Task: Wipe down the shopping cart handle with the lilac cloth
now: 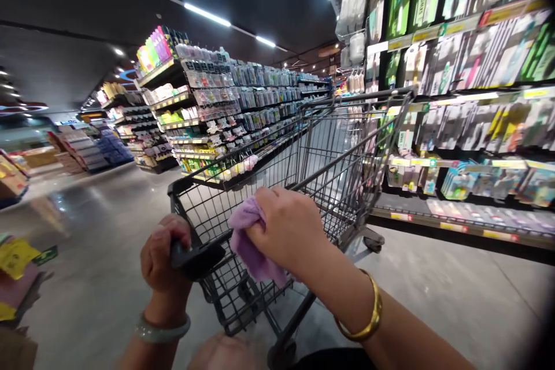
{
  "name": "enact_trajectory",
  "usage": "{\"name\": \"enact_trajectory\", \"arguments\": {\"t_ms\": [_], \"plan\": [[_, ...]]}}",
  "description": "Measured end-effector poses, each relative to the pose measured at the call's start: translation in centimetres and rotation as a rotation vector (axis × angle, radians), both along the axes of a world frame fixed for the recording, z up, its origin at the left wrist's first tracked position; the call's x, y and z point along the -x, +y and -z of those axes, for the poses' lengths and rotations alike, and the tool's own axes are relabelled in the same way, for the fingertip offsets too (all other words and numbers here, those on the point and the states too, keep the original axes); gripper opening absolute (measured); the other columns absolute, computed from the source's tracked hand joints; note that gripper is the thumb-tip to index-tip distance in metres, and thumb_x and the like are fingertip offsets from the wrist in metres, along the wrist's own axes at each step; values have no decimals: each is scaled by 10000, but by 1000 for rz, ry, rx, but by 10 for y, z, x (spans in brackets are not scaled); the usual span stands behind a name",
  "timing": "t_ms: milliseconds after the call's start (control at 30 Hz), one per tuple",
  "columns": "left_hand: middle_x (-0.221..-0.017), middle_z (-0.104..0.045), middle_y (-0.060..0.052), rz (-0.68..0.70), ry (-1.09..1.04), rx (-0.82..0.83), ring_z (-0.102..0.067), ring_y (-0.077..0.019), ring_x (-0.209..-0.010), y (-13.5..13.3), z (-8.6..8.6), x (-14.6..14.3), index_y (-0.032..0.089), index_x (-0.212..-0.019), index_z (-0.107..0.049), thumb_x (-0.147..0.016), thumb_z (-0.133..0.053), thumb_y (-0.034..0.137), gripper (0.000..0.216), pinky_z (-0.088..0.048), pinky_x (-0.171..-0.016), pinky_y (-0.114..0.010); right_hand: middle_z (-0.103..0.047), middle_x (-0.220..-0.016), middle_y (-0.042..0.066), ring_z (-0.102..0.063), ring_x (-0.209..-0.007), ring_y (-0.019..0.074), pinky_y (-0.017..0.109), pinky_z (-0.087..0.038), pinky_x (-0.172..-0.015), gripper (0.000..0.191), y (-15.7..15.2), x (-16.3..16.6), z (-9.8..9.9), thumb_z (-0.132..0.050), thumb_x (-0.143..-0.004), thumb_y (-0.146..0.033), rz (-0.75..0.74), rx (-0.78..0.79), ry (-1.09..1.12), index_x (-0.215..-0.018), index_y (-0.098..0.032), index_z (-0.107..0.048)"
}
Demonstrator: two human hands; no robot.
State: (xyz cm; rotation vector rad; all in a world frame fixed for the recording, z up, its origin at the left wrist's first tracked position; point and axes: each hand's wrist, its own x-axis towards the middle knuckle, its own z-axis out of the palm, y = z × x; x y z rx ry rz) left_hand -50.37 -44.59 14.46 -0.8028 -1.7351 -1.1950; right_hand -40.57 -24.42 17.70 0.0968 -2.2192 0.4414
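A dark metal shopping cart (342,170) stands in front of me, its wire basket tilted across the view. My left hand (163,251) is closed around the left end of the cart's handle (202,260). Bunched in my right hand (288,228) is a purple cloth (255,248), which hangs down over the handle area. The cloth and fingers hide that part of the handle, so I cannot tell whether the cloth touches it. A pale bangle circles my left wrist, a gold one my right forearm.
Shelves of packaged goods (468,75) rise close on the right. Another stocked shelf unit (208,110) stands ahead to the left, with an aisle between them. Stacked goods (91,147) sit farther left. A display with yellow tags (17,260) edges in at lower left.
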Motion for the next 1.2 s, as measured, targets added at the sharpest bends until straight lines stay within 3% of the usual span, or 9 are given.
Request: {"name": "enact_trajectory", "arguments": {"t_ms": [33,67,267,333,467,567,733,1200], "plan": [[-589,-403,0,198,-22,-123,-409,-142,-583,2,-1,1,210,-603,-435,-981,-292,236,405,-338,-581,-327,-618,-795,26,-479,-669,135,299,-245,-585,159,1,-2,0,-537,-792,-359,3,-4,0,-866,-222,-563],[-578,-404,0,274,-24,-170,-402,-140,-580,4,-2,2,204,-587,-452,-979,-335,255,412,-316,-582,-328,-624,-817,25,-496,-691,139,295,-272,-595,160,2,-5,1,-534,-793,-348,4,-8,2,-883,-221,-568],[-593,-409,-3,330,-72,-221,-402,-142,-614,18,2,14,200,-567,-440,-1009,-329,319,471,-324,-642,-335,-655,-924,41,-576,-819,174,304,-436,-698,248,-6,-5,24,-545,-768,-255,61,42,152,-1001,-207,-613],[-610,-410,-3,357,-112,-209,-406,-143,-627,24,3,17,201,-581,-438,-1016,-321,323,466,-332,-646,-330,-666,-1017,61,-593,-873,189,315,-481,-735,313,-19,-1,36,-553,-773,-246,19,50,241,-1077,-202,-609],[-630,-410,0,406,-169,-166,-398,-142,-626,37,0,20,205,-602,-428,-1013,-342,329,438,-335,-627,-317,-625,-1266,90,-606,-1017,225,346,-539,-827,413,-31,4,51,-565,-811,-256,-105,-92,333,-1222,-209,-568],[-621,-403,-2,423,-174,-143,-388,-145,-624,43,0,21,205,-587,-420,-1011,-339,335,451,-325,-624,-317,-652,-1234,71,-628,-1032,222,351,-558,-844,421,-7,-1,49,-551,-796,-198,-87,-144,295,-1215,-221,-582],[-630,-391,-5,428,-160,-175,-375,-146,-635,41,3,19,197,-577,-429,-992,-342,291,434,-297,-635,-325,-673,-1178,58,-637,-1074,221,378,-556,-916,422,40,-15,39,-572,-734,-151,47,-3,278,-1148,-225,-613],[-619,-398,-6,421,-153,-220,-390,-149,-651,23,-2,12,187,-569,-437,-967,-360,256,411,-297,-652,-325,-672,-1093,28,-607,-1053,184,356,-519,-957,414,29,-8,30,-545,-689,-106,-147,167,205,-1075,-244,-603]]}}
